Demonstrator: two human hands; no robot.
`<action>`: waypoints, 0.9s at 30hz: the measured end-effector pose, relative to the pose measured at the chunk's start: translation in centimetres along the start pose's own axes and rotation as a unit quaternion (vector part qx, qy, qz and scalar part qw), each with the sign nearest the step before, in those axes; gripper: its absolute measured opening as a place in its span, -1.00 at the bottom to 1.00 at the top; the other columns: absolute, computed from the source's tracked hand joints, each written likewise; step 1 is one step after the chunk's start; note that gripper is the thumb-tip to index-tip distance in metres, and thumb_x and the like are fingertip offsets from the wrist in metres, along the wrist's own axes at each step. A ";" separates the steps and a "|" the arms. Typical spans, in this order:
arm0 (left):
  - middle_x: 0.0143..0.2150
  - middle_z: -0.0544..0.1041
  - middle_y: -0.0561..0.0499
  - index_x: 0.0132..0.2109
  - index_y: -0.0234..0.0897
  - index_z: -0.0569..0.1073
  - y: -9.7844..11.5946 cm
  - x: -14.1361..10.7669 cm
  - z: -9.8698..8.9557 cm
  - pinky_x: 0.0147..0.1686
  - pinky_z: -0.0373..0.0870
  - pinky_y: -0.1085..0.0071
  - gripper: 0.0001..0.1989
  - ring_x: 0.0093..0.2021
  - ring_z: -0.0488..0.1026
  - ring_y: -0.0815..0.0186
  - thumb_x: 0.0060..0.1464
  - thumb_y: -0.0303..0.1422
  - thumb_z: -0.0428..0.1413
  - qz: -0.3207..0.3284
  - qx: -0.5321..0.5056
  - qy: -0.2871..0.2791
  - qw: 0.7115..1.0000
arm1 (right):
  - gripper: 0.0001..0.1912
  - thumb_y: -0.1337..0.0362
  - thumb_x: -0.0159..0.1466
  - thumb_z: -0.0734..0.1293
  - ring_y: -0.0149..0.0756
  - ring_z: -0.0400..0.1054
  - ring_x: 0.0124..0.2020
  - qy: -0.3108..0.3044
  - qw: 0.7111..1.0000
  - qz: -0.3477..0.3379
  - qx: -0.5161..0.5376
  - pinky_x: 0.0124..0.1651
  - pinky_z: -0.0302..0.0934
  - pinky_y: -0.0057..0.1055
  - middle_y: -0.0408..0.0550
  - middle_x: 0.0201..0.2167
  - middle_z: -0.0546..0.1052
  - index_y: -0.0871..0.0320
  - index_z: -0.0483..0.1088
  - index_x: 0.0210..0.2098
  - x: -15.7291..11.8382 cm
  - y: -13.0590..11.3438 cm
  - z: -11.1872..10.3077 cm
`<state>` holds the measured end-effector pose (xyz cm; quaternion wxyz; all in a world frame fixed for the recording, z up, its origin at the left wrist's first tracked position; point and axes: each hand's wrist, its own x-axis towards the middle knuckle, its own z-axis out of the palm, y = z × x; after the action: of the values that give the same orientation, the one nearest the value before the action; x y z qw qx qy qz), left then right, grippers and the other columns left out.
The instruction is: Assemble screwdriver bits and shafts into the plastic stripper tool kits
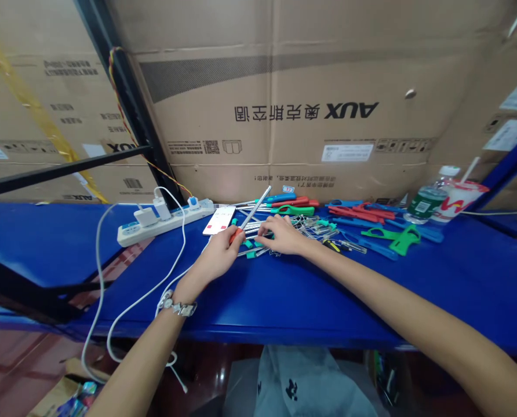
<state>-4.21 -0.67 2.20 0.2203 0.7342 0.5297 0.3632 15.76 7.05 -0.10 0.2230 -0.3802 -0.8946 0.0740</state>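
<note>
My left hand [219,252] is closed on a tool with an orange-red handle [237,234], whose long metal shaft [256,207] points up and to the right. My right hand [282,233] reaches into a pile of thin metal pieces [308,227] and small green parts, its fingers bent; what is between the fingertips, if anything, is too small to tell. Behind the hands lie tools with red handles [290,202] and a green handle [292,211]. A white card-like object [219,220] rests beside the left hand.
On the blue table [319,301], a white power strip [167,222] with loose cables lies left. Red peelers [363,213] and green peelers [404,239] lie right, near a bottle [428,200] and a red-white cup [458,200]. A large carton [302,69] stands behind.
</note>
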 end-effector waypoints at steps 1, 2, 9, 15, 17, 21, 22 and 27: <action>-0.50 0.28 0.09 -0.38 -0.23 0.27 0.0 0.0 0.0 -0.50 0.11 0.41 -0.73 -0.51 0.20 0.34 0.27 -0.22 -0.06 0.001 0.008 0.001 1.000 | -0.79 0.11 0.34 0.38 -0.13 0.26 -0.09 -0.011 1.000 -0.001 0.004 -0.01 -0.04 -0.20 -0.04 -0.22 0.50 0.12 0.52 -0.26 0.1 -0.2 0.0; -0.50 0.29 0.09 -0.37 -0.23 0.28 -0.1 -0.1 -0.1 -0.50 0.11 0.41 -0.74 -0.51 0.21 0.34 0.27 -0.22 -0.06 0.000 0.015 0.001 1.000 | -0.80 0.11 0.33 0.39 -0.12 0.26 -0.08 -0.027 1.000 0.001 0.004 0.01 -0.04 -0.18 -0.03 -0.23 0.49 0.12 0.53 -0.26 0.3 -0.4 0.0; -0.53 0.28 0.10 -0.34 -0.24 0.33 0.1 -0.3 -0.2 -0.50 0.08 0.40 -0.73 -0.53 0.22 0.32 0.28 -0.22 -0.08 -0.018 0.054 -0.009 0.998 | -0.80 0.16 0.33 0.40 -0.06 0.34 -0.04 -0.010 1.000 -0.005 0.030 0.06 0.07 -0.10 0.03 -0.21 0.56 0.16 0.50 -0.33 0.7 -1.0 -0.4; -0.51 0.25 0.12 -0.33 -0.23 0.30 1.4 0.6 0.8 -0.49 0.12 0.42 -0.68 -0.52 0.19 0.34 0.34 -0.15 -0.10 0.035 0.009 -0.077 0.996 | -0.73 0.05 0.27 0.39 -0.24 0.45 -0.40 0.091 0.939 0.093 0.319 -0.26 0.25 -0.30 -0.08 -0.48 0.56 0.15 0.45 -0.34 -2.4 2.2 -3.4; -0.49 0.29 0.10 -0.30 -0.23 0.32 2.1 1.6 1.7 -0.46 0.14 0.42 -0.66 -0.49 0.23 0.32 0.37 -0.12 -0.11 0.074 0.017 -0.095 0.993 | -0.66 -0.03 0.21 0.40 -0.28 0.39 -0.46 0.150 0.914 0.124 0.356 -0.34 0.20 -0.34 -0.13 -0.53 0.51 0.14 0.46 -0.36 -4.1 3.6 -4.4; -0.41 0.41 0.05 -0.25 -0.24 0.41 3.4 3.9 3.8 -0.39 0.15 0.41 -0.63 -0.42 0.32 0.30 0.40 -0.14 -0.13 0.169 0.087 -0.114 0.975 | -0.56 -0.17 0.12 0.37 -0.38 0.19 -0.58 0.275 0.847 0.212 0.402 -0.47 0.02 -0.40 -0.22 -0.63 0.36 0.12 0.42 -0.44 -7.1 5.5 -5.3; -0.42 0.42 0.05 -0.27 -0.24 0.41 3.5 4.4 4.2 -0.39 0.14 0.41 -0.63 -0.43 0.32 0.30 0.41 -0.15 -0.13 0.181 0.111 -0.120 0.970 | -0.55 -0.18 0.10 0.37 -0.39 0.16 -0.59 0.293 0.834 0.227 0.408 -0.49 0.00 -0.40 -0.24 -0.64 0.33 0.11 0.40 -0.45 -7.6 5.8 -5.3; -0.41 0.46 0.02 -0.23 -0.23 0.43 2.8 4.5 4.9 -0.34 0.17 0.40 -0.62 -0.39 0.39 0.25 0.42 -0.14 -0.15 0.194 0.188 -0.108 0.957 | -0.55 -0.19 0.07 0.40 -0.37 0.19 -0.57 0.350 0.785 0.254 0.443 -0.48 0.05 -0.41 -0.25 -0.63 0.33 0.07 0.34 -0.42 -8.3 6.1 -5.8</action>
<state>2.07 2.85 2.37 0.0594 0.8860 0.4084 0.2115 27.41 5.22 0.35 0.6383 -0.4525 -0.4951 0.3779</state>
